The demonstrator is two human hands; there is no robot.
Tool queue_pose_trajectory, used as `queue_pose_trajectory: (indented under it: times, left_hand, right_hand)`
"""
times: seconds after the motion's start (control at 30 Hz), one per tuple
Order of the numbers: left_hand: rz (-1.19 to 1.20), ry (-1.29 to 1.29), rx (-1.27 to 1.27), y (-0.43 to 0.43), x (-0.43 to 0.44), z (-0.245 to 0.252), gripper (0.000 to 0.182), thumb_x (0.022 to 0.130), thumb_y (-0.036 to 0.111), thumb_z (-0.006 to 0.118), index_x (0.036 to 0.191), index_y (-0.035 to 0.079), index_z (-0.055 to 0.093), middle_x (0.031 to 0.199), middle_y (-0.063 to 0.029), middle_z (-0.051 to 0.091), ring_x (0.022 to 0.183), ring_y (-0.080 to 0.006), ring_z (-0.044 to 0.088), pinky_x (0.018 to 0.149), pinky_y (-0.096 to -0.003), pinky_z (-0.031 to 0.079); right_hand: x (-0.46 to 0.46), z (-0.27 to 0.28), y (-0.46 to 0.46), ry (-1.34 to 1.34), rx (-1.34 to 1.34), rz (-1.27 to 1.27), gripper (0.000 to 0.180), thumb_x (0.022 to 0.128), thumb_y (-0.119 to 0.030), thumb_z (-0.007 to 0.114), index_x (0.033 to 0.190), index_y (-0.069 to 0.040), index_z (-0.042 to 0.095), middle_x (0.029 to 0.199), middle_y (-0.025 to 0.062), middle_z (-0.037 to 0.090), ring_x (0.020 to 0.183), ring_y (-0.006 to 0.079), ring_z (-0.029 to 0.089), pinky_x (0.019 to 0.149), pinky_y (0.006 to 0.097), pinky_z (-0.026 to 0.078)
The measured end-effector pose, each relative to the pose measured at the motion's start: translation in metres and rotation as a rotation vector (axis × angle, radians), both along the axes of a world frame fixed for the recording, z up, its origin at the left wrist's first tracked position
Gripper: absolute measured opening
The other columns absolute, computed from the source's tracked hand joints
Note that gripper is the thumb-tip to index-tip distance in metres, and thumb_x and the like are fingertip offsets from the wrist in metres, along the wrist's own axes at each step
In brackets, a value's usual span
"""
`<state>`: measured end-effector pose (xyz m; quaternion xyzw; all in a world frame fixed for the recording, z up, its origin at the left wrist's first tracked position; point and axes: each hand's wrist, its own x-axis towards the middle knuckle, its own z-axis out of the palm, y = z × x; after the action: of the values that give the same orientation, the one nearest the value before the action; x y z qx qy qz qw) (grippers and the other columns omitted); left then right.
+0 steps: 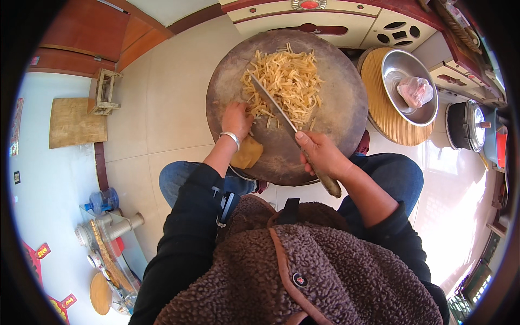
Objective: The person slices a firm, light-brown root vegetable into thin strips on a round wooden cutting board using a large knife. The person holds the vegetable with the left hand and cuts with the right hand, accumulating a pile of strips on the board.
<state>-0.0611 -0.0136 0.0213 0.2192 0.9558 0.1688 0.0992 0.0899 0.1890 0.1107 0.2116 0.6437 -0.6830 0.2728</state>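
A round, dark-stained board [341,101] lies low before me, near my knees. Thin pale-yellow strips [286,81] of cut food are heaped on its far half. My right hand [323,154] is closed around the handle of a long knife [276,106], whose blade slants up and left over the heap's near side. At the heap's left edge, my left hand [236,121] rests with its fingertips at some strips; whether it grips any is hidden. A flat yellow piece [247,153] of the food lies just below this hand, at the board's near-left edge.
Right of the board, a metal bowl [392,87] holding a plastic bag [415,92] with pinkish contents stands on a round woven-looking stool [375,109]. A lidded pot [465,126] is farther right. Cream cabinets [300,24] border the far side; a small wooden stool [105,91] stands left.
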Motion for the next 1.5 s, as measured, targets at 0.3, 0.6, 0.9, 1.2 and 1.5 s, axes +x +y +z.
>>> queue_pose_trajectory:
  times: [0.3, 0.6, 0.9, 1.2, 1.5]
  left_hand:
    - [0.153, 0.06, 0.296, -0.013, 0.019, -0.009, 0.034, 0.067, 0.008, 0.072, 0.097, 0.002, 0.059, 0.096, -0.0149, 0.057, 0.092, -0.0306, 0.056, 0.08, -0.0341, 0.046]
    - [-0.022, 0.196, 0.36, -0.02, 0.018, -0.016, 0.012, 0.072, 0.005, 0.063, 0.084, 0.003, 0.062, 0.093, -0.0126, 0.059, 0.09, -0.0328, 0.054, 0.079, -0.0384, 0.045]
    - [-0.037, 0.063, 0.065, -0.047, 0.081, 0.021, 0.044, 0.063, 0.018, 0.071, 0.103, 0.004, 0.059, 0.111, -0.0132, 0.053, 0.106, -0.034, 0.044, 0.093, -0.0377, 0.039]
    - [-0.084, 0.087, 0.102, -0.055, 0.085, 0.019, 0.041, 0.066, 0.018, 0.069, 0.103, 0.003, 0.06, 0.11, -0.0127, 0.054, 0.106, -0.0332, 0.045, 0.092, -0.0383, 0.04]
    - [0.169, -0.074, -0.103, -0.031, 0.028, 0.012, 0.031, 0.071, 0.014, 0.064, 0.099, 0.001, 0.061, 0.103, -0.0209, 0.058, 0.095, -0.0383, 0.055, 0.083, -0.0418, 0.046]
  right_hand:
    - [-0.003, -0.01, -0.018, -0.059, -0.022, 0.114, 0.048, 0.094, -0.042, 0.04, 0.124, -0.006, 0.05, 0.064, 0.0038, 0.05, 0.047, 0.0113, 0.05, 0.043, 0.0267, 0.044]
    - [-0.031, -0.03, -0.037, 0.068, 0.17, 0.164, 0.047, 0.094, -0.045, 0.039, 0.104, -0.001, 0.054, 0.06, 0.0047, 0.049, 0.044, 0.0132, 0.05, 0.041, 0.0284, 0.043]
    - [-0.008, -0.012, -0.016, 0.03, 0.128, 0.193, 0.049, 0.093, -0.045, 0.041, 0.104, 0.001, 0.057, 0.057, 0.0045, 0.049, 0.044, 0.012, 0.049, 0.041, 0.0279, 0.043]
    - [-0.014, -0.023, -0.015, 0.083, 0.163, 0.377, 0.049, 0.093, -0.045, 0.042, 0.099, 0.001, 0.058, 0.056, 0.0049, 0.049, 0.042, 0.013, 0.05, 0.041, 0.0274, 0.044]
    - [-0.013, -0.006, 0.0, 0.137, 0.193, 0.15, 0.047, 0.094, -0.044, 0.042, 0.11, -0.002, 0.057, 0.056, 0.004, 0.049, 0.042, 0.0121, 0.05, 0.041, 0.0267, 0.043]
